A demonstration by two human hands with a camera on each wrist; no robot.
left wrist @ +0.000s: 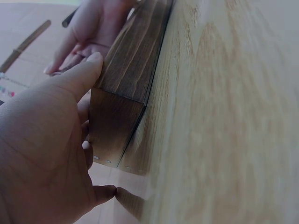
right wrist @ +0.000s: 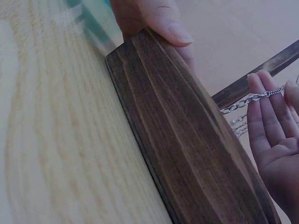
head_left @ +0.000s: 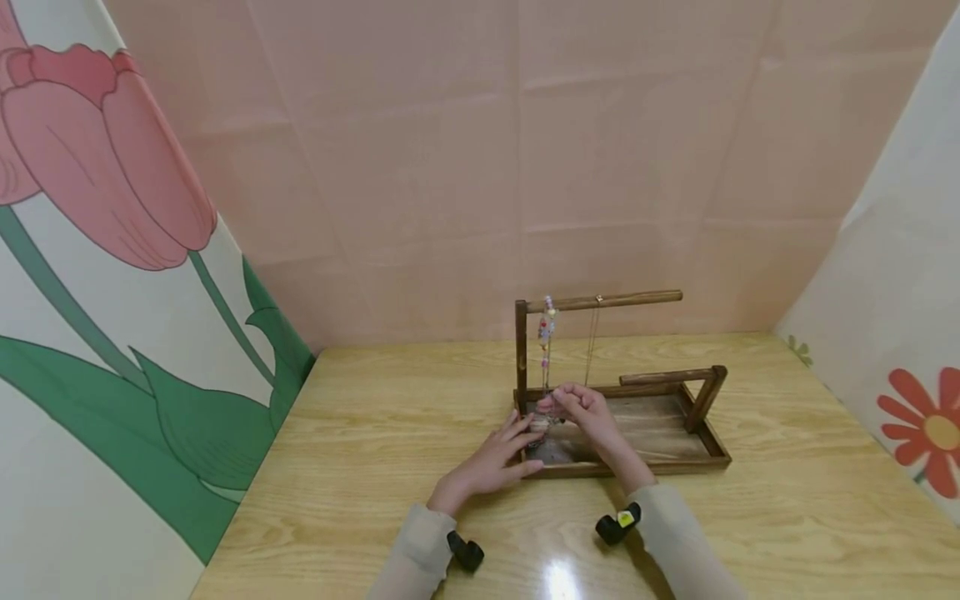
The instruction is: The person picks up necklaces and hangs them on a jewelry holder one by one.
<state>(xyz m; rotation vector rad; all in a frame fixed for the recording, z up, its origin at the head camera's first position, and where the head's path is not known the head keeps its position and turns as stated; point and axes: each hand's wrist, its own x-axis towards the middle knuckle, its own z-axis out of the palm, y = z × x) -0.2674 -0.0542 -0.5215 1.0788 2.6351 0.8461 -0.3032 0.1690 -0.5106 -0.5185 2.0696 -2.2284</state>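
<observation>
A dark wooden jewelry stand with a tray base (head_left: 652,469) stands on the table. My left hand (head_left: 491,460) rests at the tray's left end, fingers spread and mostly straight, with the thumb over the front rim in the left wrist view. Above the tray's left part, my right hand (head_left: 590,415) pinches a silver chain (right wrist: 256,97) between thumb and fingertips. A colorful beaded strand (head_left: 546,329) hangs from the upper bar just above the hands. More silver chain (right wrist: 240,126) shows behind the front wall, partly hidden by it.
The upper bar (head_left: 637,298) also carries a thin fine necklace (head_left: 591,342) right of the beads. A lower bar (head_left: 660,377) juts left from the right post (head_left: 705,400). The wood-grain table (head_left: 375,417) meets a pink backdrop (head_left: 420,208) behind.
</observation>
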